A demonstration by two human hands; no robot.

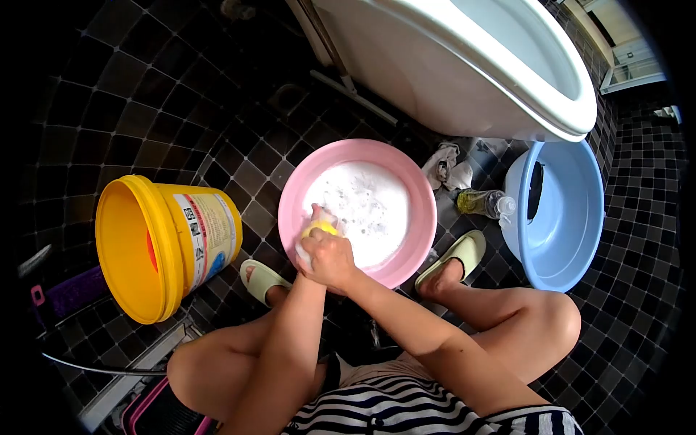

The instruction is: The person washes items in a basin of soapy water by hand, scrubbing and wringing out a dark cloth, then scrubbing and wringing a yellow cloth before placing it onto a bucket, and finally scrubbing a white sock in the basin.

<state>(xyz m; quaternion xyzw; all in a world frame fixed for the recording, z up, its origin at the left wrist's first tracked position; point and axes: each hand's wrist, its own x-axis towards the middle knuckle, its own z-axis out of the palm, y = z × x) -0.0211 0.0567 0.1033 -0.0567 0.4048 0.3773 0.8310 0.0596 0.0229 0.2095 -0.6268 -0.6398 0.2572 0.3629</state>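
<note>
A pink basin (287, 206) full of white suds (373, 210) stands on the floor between my feet. Over its near left rim, my hands come together around a small yellow sudsy piece (320, 228), perhaps a sponge or cloth. My right hand (332, 257) lies on top, its fingers closed against the piece. My left hand (317, 212) is mostly covered by the right one and by foam. Only some of its fingers show beyond the yellow piece, and it appears closed on it. The underside of the grip is hidden.
A yellow bucket (174, 246) lies tipped at the left. To the right are a crumpled cloth (447, 167), a bottle with yellow liquid (478, 204) and a blue basin (573, 217) holding something dark. A white bathtub-like fixture (449, 65) overhangs the far side. Dark tiles cover floor and wall.
</note>
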